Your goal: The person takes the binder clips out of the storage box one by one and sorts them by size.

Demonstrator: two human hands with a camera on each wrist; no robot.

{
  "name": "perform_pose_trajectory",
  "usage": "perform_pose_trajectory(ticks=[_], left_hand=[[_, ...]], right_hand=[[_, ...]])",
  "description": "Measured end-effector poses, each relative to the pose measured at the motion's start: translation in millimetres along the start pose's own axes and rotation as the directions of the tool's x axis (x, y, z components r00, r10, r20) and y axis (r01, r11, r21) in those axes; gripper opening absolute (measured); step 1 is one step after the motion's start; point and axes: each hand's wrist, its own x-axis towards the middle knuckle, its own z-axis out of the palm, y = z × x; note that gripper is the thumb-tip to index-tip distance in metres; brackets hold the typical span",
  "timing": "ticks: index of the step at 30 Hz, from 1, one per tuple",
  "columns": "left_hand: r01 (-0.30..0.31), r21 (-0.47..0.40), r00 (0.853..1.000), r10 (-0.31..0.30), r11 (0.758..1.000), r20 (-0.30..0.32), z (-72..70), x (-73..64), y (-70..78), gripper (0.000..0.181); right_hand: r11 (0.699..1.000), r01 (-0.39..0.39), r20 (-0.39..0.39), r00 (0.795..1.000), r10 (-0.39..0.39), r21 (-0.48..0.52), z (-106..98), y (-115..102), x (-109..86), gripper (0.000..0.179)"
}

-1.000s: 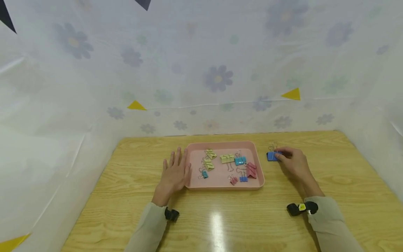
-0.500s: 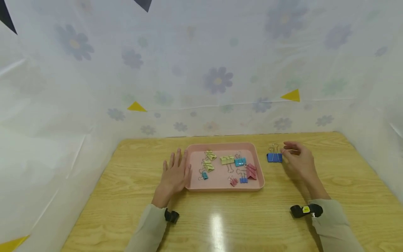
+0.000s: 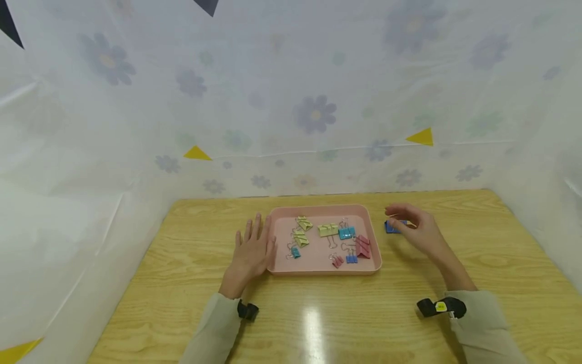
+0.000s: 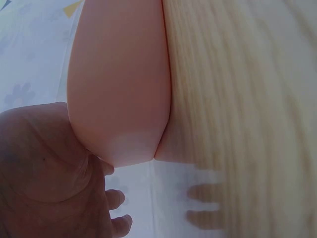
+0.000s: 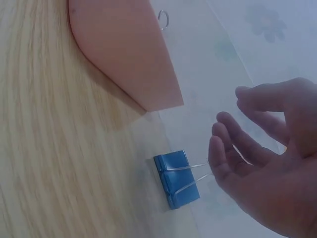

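A large blue binder clip (image 5: 177, 179) stands on the table to the right of the pink tray (image 3: 324, 273), its wire handles pointing up. My right hand (image 3: 420, 232) is over it with fingers loosely bent and thumb apart, holding nothing. In the head view the hand covers the clip's handles. At the tray's left side, my left hand (image 3: 250, 253) lies with its fingers straight, touching the wall. Inside the tray are several binder clips: yellow ones such as a wide clip (image 3: 328, 230), a teal clip (image 3: 347, 232), a large pink clip (image 3: 362, 246) and smaller ones.
The wooden table (image 3: 354, 318) reaches back to a white flowered sheet (image 3: 254, 101), which also rises at both sides. Black straps sit at both wrists, including a right strap (image 3: 441, 307).
My right hand let go of the blue binder clip, drew back to the right, then came left again over it. The left hand and tray stayed put.
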Motion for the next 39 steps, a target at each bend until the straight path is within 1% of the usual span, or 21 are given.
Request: perform_pose_trajectory(ticks=[2, 6, 11, 14, 18, 21, 24, 27, 31, 33, 39], left_hand=[[0.004, 0.000, 1.000, -0.004, 1.000, 0.006, 0.1, -0.4, -0.1, 0.064], [0.010, -0.009, 1.000, -0.010, 1.000, 0.011, -2.5, -1.6, 1.8, 0.064], [0.017, -0.014, 1.000, -0.017, 1.000, 0.010, -8.6, -4.8, 6.7, 0.064], [0.018, -0.007, 1.000, -0.018, 1.000, 0.012, -9.0, -5.1, 7.2, 0.063], [0.017, -0.014, 1.000, -0.017, 1.000, 0.009, -9.8, -5.6, 7.8, 0.063], [0.016, -0.016, 1.000, -0.016, 1.000, 0.005, -11.1, -6.2, 8.7, 0.064], [0.013, -0.018, 1.000, -0.013, 1.000, 0.004, -11.0, -6.0, 9.2, 0.064], [0.011, -0.021, 1.000, -0.011, 1.000, 0.003, -11.0, -5.8, 9.7, 0.063], [0.011, -0.026, 1.000, -0.011, 1.000, 0.005, -10.2, -4.4, 8.6, 0.064], [0.010, -0.022, 1.000, -0.010, 1.000, 0.011, -7.4, -2.8, 6.0, 0.064], [0.016, -0.004, 0.999, -0.016, 1.000, 0.031, -6.6, -2.2, 5.4, 0.065]], right_hand=[[1.000, 0.020, 0.041, 0.999, -0.019, -0.013, 6, -2, 0.4, 0.029], [0.998, 0.052, 0.100, 0.994, -0.049, -0.031, 15, -6, 1.7, 0.030], [0.998, 0.029, 0.155, 0.988, -0.020, -0.053, 25, -11, 2.0, 0.032], [0.997, 0.037, 0.184, 0.983, -0.025, -0.063, 31, -12, 1.4, 0.034], [0.992, 0.096, 0.235, 0.969, -0.073, -0.087, 37, -9, 0.0, 0.036], [0.978, 0.156, 0.277, 0.954, -0.113, -0.140, 41, -8, -0.9, 0.039], [0.962, 0.191, 0.310, 0.943, -0.124, -0.196, 44, -9, -1.9, 0.043], [0.951, 0.198, 0.329, 0.938, -0.113, -0.236, 46, -11, -2.7, 0.045], [0.942, 0.204, 0.348, 0.932, -0.103, -0.266, 48, -12, -3.6, 0.047], [0.935, 0.214, 0.355, 0.929, -0.105, -0.283, 49, -11, -4.1, 0.048], [0.918, 0.243, 0.360, 0.925, -0.121, -0.315, 52, -7, -3.6, 0.047]])
